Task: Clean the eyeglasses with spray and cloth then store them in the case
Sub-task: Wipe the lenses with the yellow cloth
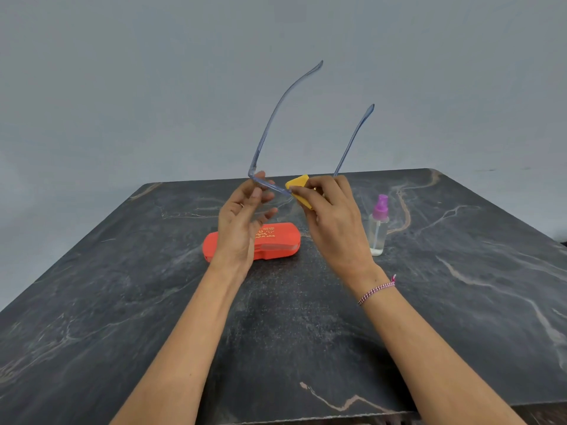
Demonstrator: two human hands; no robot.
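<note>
Up above the table (122,302), left hand (242,216) grip holding eyeglasses (270,185) by the frame, right hand (334,216) grip pinching yellow cloth (299,182) against it.

Dark marble-patterned table (122,317) with pale and rust-coloured veins, far corners rounded, standing against a plain grey-blue wall (153,87); light soft and even, no hard shadows.

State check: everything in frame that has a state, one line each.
eyeglasses: temples unfolded, held above the table
cloth: folded, pinched against the eyeglasses' front
case: closed, lying on the table
spray bottle: upright, untouched
left hand: holds eyeglasses
right hand: pinches cloth
</note>
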